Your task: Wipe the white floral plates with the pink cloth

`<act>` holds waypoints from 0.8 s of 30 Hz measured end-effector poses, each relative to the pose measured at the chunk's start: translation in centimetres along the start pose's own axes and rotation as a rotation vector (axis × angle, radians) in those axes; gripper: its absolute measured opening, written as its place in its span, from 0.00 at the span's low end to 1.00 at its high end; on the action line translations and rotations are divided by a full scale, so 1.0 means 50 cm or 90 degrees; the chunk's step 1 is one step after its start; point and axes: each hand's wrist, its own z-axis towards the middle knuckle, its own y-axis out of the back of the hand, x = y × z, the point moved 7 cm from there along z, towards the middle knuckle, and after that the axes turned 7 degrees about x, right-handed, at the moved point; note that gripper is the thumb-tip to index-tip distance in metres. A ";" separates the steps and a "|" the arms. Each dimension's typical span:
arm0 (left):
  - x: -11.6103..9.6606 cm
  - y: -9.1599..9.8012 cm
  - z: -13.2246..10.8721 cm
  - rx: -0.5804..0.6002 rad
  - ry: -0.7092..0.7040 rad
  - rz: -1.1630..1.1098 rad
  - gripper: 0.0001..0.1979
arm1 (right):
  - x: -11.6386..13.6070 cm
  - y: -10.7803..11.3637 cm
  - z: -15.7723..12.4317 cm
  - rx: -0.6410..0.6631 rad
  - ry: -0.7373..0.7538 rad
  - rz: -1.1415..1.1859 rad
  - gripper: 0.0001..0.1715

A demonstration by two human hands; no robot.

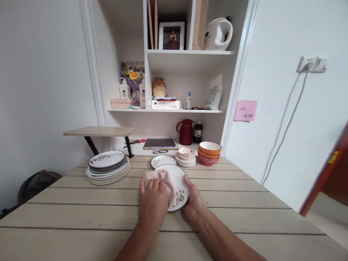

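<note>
Plate: white plate lies flat mid-table, towards the far edge, a small plate just behind it.
Risk: it could skid, I'd say, if the press lands off-centre or the rim grip slackens, and then knock the small plate or the stacked dishes.
Left hand: palm down, fingers close together, holding the pink cloth pressed onto the plate's left half.
Right hand: fingers clasp the plate's right rim, wrist low over the table.
</note>
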 end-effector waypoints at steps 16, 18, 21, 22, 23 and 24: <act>0.005 -0.004 0.000 -0.015 -0.005 -0.053 0.15 | -0.016 -0.009 0.000 0.037 -0.033 -0.017 0.28; -0.003 0.000 -0.004 -0.020 -0.042 -0.071 0.14 | -0.006 -0.001 0.002 0.021 -0.019 -0.012 0.28; -0.019 -0.003 -0.011 -0.026 -0.118 -0.128 0.14 | 0.002 0.003 0.003 0.013 -0.018 -0.005 0.29; -0.024 -0.007 -0.012 -0.022 -0.141 -0.143 0.15 | 0.000 0.001 0.002 0.017 -0.024 -0.002 0.29; -0.028 -0.012 -0.013 -0.012 -0.160 -0.152 0.16 | -0.001 -0.001 0.002 0.022 -0.028 0.001 0.28; -0.032 -0.018 -0.013 0.002 -0.173 -0.154 0.18 | -0.003 -0.004 0.001 0.029 -0.028 0.001 0.27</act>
